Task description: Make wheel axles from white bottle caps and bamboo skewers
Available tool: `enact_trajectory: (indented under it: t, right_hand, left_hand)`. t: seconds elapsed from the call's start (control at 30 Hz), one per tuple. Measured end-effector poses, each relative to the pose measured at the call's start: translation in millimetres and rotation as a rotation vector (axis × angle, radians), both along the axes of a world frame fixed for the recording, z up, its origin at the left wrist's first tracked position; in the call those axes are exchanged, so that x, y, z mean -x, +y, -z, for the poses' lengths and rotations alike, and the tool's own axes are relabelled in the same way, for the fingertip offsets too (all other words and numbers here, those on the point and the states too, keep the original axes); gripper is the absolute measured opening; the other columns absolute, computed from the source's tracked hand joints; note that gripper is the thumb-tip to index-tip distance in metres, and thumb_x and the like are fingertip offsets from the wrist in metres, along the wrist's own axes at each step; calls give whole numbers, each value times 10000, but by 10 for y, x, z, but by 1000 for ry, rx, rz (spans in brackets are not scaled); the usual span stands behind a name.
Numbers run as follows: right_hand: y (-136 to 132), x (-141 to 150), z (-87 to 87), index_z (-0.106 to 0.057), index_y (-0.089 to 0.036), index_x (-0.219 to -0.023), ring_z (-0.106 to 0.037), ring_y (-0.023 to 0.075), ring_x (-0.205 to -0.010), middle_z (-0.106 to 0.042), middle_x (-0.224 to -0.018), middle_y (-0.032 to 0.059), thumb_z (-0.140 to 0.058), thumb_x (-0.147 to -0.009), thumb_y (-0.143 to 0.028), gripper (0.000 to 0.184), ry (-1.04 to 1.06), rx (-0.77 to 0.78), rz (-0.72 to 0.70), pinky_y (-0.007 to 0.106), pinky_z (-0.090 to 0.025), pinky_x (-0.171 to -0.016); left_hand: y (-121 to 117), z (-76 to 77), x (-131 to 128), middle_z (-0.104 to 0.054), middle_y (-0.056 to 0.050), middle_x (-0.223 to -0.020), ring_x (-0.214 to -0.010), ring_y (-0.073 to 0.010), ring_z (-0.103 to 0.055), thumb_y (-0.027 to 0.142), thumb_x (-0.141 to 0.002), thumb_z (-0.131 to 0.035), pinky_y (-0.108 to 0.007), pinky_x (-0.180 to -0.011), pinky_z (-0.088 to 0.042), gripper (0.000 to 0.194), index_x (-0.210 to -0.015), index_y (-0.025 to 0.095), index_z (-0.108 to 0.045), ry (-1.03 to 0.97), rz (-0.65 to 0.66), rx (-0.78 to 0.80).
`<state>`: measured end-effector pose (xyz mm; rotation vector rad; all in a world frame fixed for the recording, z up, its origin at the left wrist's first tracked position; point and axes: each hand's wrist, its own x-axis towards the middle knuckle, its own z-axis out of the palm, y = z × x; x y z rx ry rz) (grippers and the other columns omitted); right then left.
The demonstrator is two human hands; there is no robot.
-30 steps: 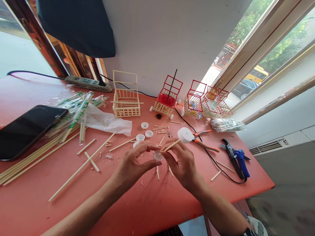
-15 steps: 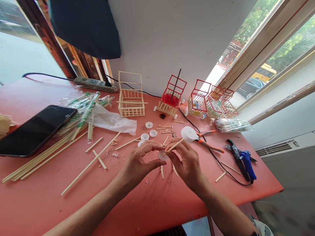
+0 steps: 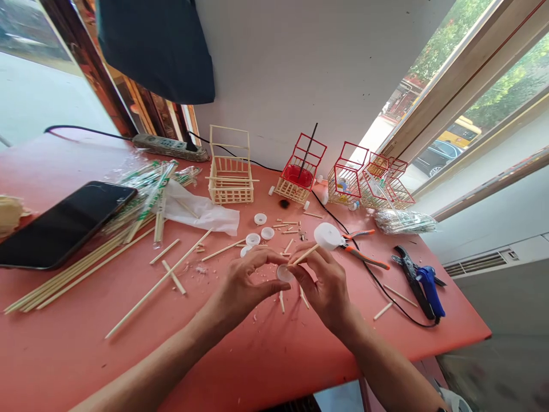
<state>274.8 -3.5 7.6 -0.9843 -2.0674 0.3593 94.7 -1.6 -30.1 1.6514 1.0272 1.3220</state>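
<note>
Between the thumb and fingertips of my left hand (image 3: 246, 280) is a small white plastic cap (image 3: 283, 273), held by its edge. My right hand (image 3: 323, 280) pinches a short wooden stick (image 3: 305, 256). One end of the stick meets the cap at my left fingertips; I cannot tell whether it is fixed there. A larger-looking white cap (image 3: 327, 236) sits at the stick's other end. More white caps (image 3: 267, 233) lie on the table just beyond my hands, with cut stick pieces (image 3: 290, 223) scattered around them. Parts of sticks below my hands are partly hidden.
Orange-handled pliers (image 3: 366, 257) and a blue and black glue gun (image 3: 430, 286) lie to the right. Small stick-built carts (image 3: 231, 189) line the wall, some with red frames (image 3: 348, 171). At left are a phone (image 3: 68, 223), long sticks (image 3: 86, 269) and a power strip (image 3: 167, 147).
Both hands keep the same grip, and the cap and stick stay almost still between them. The view has shifted very slightly.
</note>
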Motion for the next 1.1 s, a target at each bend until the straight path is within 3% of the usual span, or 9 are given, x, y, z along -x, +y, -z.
enact_trajectory:
  t: [0.67, 1.1]
  right_hand:
    - [-18, 0, -6, -621, -224, -850, -610, 215, -927, -666, -892, 47, -594, -979, -212, 132, 27, 40, -5, 339, -499, -832]
    - [-1, -3, 9, -605, -234, -895, -617, 216, -936, -683, -906, 45, -550, -994, -184, 124, -28, -19, -4, 339, -497, -837]
  left_hand:
    - [-21, 65, -9, -783, -6, -983, -981, -212, -708, 157, -737, -827, -318, -877, -541, 263, -971, 248, -748, 16, -13, -46]
    - [-16, 54, 0, -781, -43, -983, -989, -237, -705, 224, -788, -793, -341, -861, -554, 194, -975, 220, -742, 40, -8, -78]
